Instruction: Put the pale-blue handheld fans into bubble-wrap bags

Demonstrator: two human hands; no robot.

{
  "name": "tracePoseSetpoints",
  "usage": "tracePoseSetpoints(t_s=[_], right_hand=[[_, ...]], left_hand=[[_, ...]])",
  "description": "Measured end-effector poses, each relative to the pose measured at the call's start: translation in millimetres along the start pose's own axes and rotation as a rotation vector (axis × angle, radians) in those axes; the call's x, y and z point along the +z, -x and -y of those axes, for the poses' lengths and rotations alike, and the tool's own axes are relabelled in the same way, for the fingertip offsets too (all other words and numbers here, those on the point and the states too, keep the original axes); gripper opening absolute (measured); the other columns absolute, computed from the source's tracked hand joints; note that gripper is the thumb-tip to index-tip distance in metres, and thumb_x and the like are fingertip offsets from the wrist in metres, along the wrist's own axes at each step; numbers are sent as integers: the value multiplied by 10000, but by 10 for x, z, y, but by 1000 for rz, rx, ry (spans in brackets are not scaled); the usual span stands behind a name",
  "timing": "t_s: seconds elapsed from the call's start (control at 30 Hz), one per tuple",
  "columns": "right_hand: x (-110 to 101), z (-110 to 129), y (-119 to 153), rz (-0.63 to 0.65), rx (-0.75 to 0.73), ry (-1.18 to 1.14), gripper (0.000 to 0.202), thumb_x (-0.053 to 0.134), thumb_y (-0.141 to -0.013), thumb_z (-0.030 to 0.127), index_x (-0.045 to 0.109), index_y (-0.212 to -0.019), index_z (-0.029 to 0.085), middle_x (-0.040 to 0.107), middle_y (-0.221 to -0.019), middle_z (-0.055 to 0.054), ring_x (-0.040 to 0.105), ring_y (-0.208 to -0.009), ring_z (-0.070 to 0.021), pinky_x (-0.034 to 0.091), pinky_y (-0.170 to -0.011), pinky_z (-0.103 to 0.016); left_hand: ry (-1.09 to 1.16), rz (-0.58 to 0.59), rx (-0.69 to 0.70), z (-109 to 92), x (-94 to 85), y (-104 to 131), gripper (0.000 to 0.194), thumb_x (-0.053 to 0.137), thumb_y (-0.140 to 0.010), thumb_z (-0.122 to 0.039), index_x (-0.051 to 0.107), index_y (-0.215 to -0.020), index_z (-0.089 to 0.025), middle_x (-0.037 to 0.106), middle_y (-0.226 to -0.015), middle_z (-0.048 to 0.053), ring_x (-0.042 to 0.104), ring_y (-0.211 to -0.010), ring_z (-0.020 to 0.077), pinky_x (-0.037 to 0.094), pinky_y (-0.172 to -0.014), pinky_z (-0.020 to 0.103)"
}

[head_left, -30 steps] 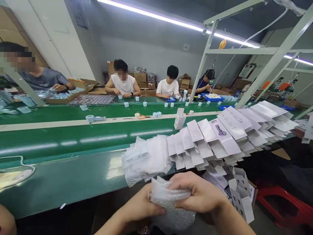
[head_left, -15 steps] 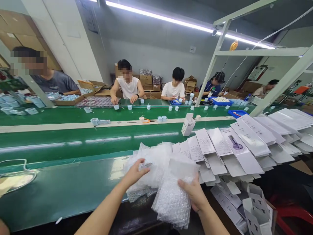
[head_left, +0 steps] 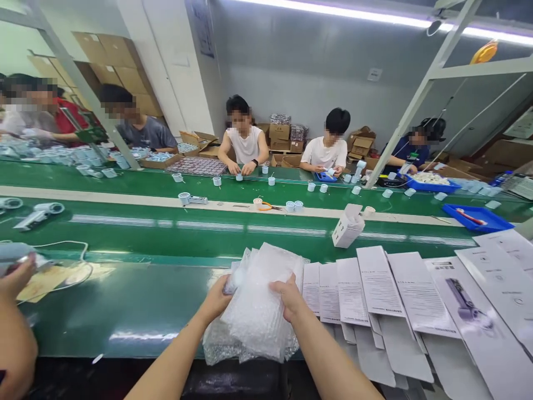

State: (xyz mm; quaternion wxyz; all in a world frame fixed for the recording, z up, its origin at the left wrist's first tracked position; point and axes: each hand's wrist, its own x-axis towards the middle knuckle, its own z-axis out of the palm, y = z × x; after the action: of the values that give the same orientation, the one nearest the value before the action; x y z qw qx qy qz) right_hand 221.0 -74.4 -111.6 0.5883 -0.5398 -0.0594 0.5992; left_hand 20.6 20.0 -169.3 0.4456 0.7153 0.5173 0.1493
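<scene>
A stack of clear bubble wrap bags (head_left: 266,300) lies at the front edge of the green bench, its lower end sticking out over that edge. My right hand (head_left: 290,300) grips the right side of the upper bags, thumb on top and the other fingers hidden beneath. At the left side, my left hand (head_left: 216,300) is closed on the edge of the bags; its fingertips are partly covered by the shiny plastic. Flat white printed boxes (head_left: 378,283) stand overlapped in a row just right of the bags.
A folded-up white box (head_left: 348,226) stands on the green conveyor (head_left: 200,225) beyond. Pale blue cups and a handheld fan part (head_left: 192,199) lie along it. Co-workers sit across. At left, another person's hand (head_left: 19,278) holds a pale device. A blue tray (head_left: 477,216) is at right.
My right hand has brought its bags left and up onto the stack. My left hand has closed on the stack's left side. The view has turned left, bringing a neighbour's hand into sight.
</scene>
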Motion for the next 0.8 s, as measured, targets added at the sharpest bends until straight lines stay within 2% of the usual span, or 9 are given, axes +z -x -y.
tracePoseSetpoints(t_s=[0.17, 0.23, 0.3, 0.4, 0.47, 0.53, 0.6, 0.67, 0.8], right_hand=[[12, -182, -215, -47, 29, 419, 1004, 544, -523, 146, 26, -1383, 184, 488, -1175, -148, 579, -890, -209, 481, -755, -338], [7, -238, -265, -87, 25, 489, 1012, 555, -524, 121, 39, -1393, 176, 485, -1162, -150, 567, -909, -215, 464, -793, -350], [6, -267, -290, -86, 21, 547, 1020, 573, -538, 117, 38, -1403, 188, 497, -1136, -132, 573, -910, -216, 462, -801, -350], [6, -283, -266, 14, -18, 654, 992, 570, -592, 113, 24, -1418, 183, 528, -1101, -109, 588, -908, -211, 465, -817, -349], [-2, -298, -216, 0, -153, 848, 892, 533, -645, 91, 112, -1428, 159, 494, -1173, -141, 563, -1003, -222, 426, -905, -363], [-20, -317, -163, -130, -334, 1120, 707, 543, -695, 113, 334, -1370, 136, 422, -1257, -182, 474, -1146, -278, 356, -981, -388], [-49, -327, -133, -236, -408, 1300, 489, 582, -747, 218, 513, -1222, 120, 435, -1229, -193, 441, -1154, -329, 341, -964, -410], [-83, -317, -138, -256, -374, 1327, 342, 578, -787, 298, 575, -1077, 119, 513, -1101, -170, 509, -1022, -303, 375, -879, -391], [-121, -238, -175, -275, -365, 1261, 113, 466, -851, 230, 549, -856, 154, 579, -889, -86, 535, -811, -195, 367, -747, -300]], left_hand=[[361, -60, -75, 87, -320, 47, 849, 560, -654, -594, 336, -1253, -36, 541, -1229, 223, 569, -1082, 276, 455, -924, 357], [406, -43, -62, 45, -431, 70, 871, 621, -633, -560, 338, -1274, -43, 522, -1259, 220, 555, -1104, 282, 446, -938, 353], [293, 40, 25, -9, -458, 67, 782, 651, -661, -457, 379, -1295, -87, 516, -1285, 173, 539, -1120, 265, 429, -959, 343], [-157, 168, 176, -23, -298, 19, 597, 584, -683, -235, 484, -1264, -137, 516, -1294, 108, 479, -1182, 235, 357, -1030, 336], [-377, 191, 165, 30, -123, -15, 598, 546, -641, -150, 526, -1238, -124, 517, -1281, 121, 428, -1220, 268, 305, -1058, 399], [-459, 199, 116, 99, 17, -28, 623, 534, -638, -141, 516, -1260, -114, 498, -1292, 144, 394, -1235, 305, 264, -1062, 474], [-517, 212, 104, 142, 77, -19, 636, 518, -665, -160, 483, -1299, -135, 463, -1331, 138, 363, -1260, 303, 217, -1076, 510], [-553, 236, 109, 142, 66, 5, 666, 500, -672, -164, 444, -1336, -161, 431, -1364, 129, 338, -1284, 289, 175, -1086, 544], [-582, 223, 109, 71, 4, 95, 764, 479, -702, -212, 283, -1440, -188, 336, -1431, 142, 248, -1343, 289, 94, -1063, 641]])
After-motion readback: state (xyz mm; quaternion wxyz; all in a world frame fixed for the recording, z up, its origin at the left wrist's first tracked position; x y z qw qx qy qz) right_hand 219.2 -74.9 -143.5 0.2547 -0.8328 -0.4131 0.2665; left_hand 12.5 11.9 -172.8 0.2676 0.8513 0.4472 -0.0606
